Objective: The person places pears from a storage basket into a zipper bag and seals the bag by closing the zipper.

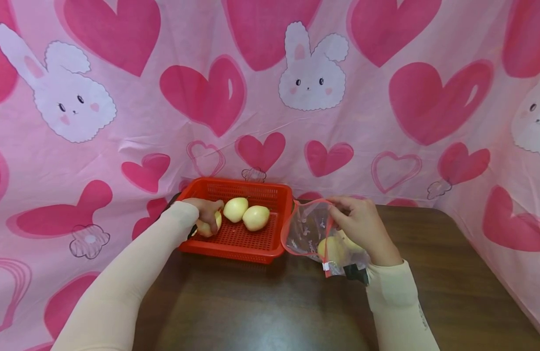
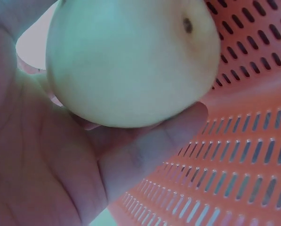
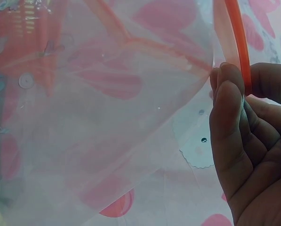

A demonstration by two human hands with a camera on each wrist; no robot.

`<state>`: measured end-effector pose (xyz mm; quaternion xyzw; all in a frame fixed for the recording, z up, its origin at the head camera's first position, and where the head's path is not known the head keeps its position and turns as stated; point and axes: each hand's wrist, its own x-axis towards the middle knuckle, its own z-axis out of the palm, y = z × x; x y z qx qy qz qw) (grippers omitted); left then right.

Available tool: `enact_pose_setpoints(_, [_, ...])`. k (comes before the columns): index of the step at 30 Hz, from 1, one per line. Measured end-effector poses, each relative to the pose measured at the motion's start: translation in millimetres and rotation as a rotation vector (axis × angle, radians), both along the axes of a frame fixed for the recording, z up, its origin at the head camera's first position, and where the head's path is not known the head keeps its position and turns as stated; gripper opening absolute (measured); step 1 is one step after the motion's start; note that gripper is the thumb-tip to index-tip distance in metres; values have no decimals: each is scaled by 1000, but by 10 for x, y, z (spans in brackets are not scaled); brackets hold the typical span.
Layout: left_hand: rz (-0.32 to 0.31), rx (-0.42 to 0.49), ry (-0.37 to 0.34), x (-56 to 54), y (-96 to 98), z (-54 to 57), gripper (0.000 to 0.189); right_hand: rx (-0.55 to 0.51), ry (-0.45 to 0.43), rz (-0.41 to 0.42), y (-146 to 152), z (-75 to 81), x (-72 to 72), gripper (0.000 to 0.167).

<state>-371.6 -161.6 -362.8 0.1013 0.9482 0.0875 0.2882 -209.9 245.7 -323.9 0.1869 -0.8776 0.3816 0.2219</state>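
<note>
In the head view, my left hand (image 1: 205, 214) reaches into the left side of a red plastic basket (image 1: 239, 252). It grips a round, pale yellow pear (image 2: 131, 66), whose small dark end mark shows in the left wrist view. Two more pears, a left one (image 1: 236, 209) and a right one (image 1: 256, 218), lie side by side in the basket. To the basket's right, my right hand (image 1: 362, 226) pinches the red-edged rim of a clear plastic bag (image 1: 306, 231) between thumb and fingers. The bag's mouth gapes toward the basket, and yellow pears (image 1: 331, 249) show through its plastic.
Basket and bag rest on a dark brown wooden table (image 1: 252, 302). Close behind and at both sides hangs a pink cloth (image 1: 261, 112) with hearts and white rabbits. The basket's slotted walls (image 2: 253, 155) rise around the left hand.
</note>
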Motion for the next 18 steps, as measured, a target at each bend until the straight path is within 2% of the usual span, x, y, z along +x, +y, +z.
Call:
enact_pose_setpoints(11, [-45, -16, 40, -37, 66, -28, 90, -9, -2, 11, 2, 9, 11, 21])
enact_pose_setpoints(18, [-73, -20, 65, -56, 51, 16, 79, -6, -7, 6, 4, 18, 3, 21])
